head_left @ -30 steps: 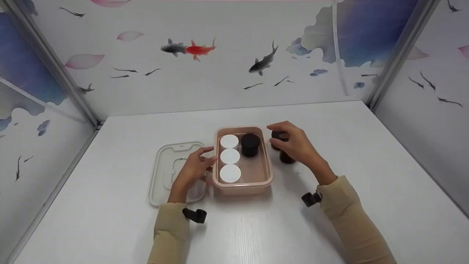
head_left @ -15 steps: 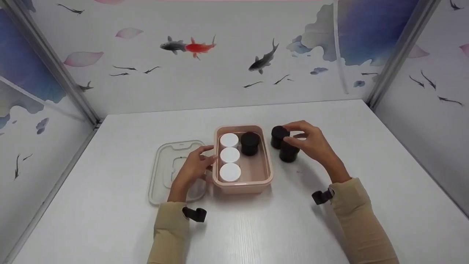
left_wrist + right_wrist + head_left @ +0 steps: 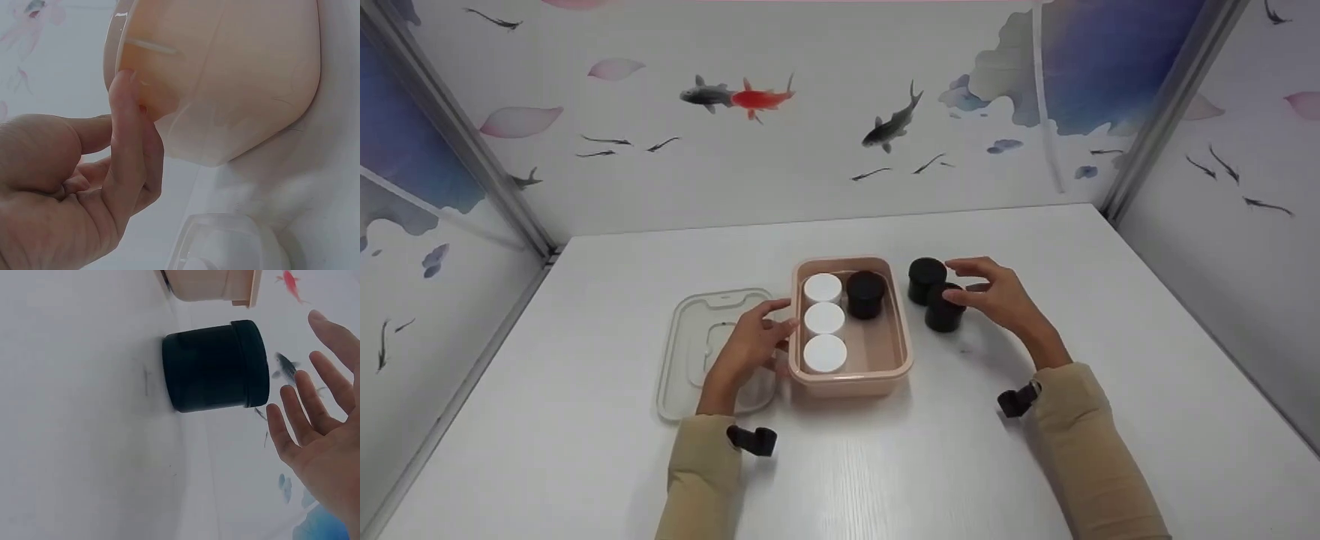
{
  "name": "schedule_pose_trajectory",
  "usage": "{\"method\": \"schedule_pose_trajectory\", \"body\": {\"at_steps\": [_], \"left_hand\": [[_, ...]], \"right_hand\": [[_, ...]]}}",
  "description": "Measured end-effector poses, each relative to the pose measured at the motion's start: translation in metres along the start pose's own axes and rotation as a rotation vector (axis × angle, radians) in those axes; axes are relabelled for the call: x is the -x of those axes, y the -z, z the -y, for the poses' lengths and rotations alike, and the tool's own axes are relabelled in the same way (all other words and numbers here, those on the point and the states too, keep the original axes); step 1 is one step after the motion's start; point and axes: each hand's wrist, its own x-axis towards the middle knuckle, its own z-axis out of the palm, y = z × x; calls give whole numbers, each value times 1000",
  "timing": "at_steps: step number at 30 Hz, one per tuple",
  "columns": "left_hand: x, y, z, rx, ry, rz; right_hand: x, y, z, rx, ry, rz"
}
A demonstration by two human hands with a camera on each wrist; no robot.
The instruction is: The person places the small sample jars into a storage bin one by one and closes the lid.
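In the head view, my left hand [image 3: 751, 341] rests at the left side of a pink plastic box [image 3: 851, 386]. The left wrist view shows its fingertips touching the box wall just under the rim. Inside the box, three white-topped jars [image 3: 825, 319] form a column along the left, with one black jar [image 3: 866, 294] at the back right. Outside, right of the box, stand two more black jars, the far one [image 3: 927, 280] and the near one [image 3: 944, 309]. My right hand [image 3: 997, 300] hovers beside the near jar, fingers spread and holding nothing; the right wrist view shows them apart from its lid.
A translucent lid [image 3: 675, 360] lies flat on the white table [image 3: 855, 472], left of the box and partly under my left hand. Printed panels [image 3: 780, 180] with metal posts [image 3: 1147, 112] enclose the table at the back and sides.
My right hand has drawn back rightward from over the two outside black jars, uncovering them, then lowered slightly by the near one. My left hand and the box hold their place; the head view shifted slightly.
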Motion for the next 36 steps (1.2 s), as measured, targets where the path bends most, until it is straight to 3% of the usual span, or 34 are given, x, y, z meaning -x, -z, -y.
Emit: {"method": "schedule_pose_trajectory", "body": {"at_steps": [12,21,31,36], "left_hand": [[1,-2,-3,-17,23,-9],[-1,-1,0,-14,15,0],[1,0,-1,51,-7,14],[1,0,-1,26,0,4]], "right_hand": [[-2,-2,-22,49,-107,115],[-1,-4,-24,57,-167,164],[1,-3,-17,51,-155,164],[1,-4,-12,57,-152,164]]}}
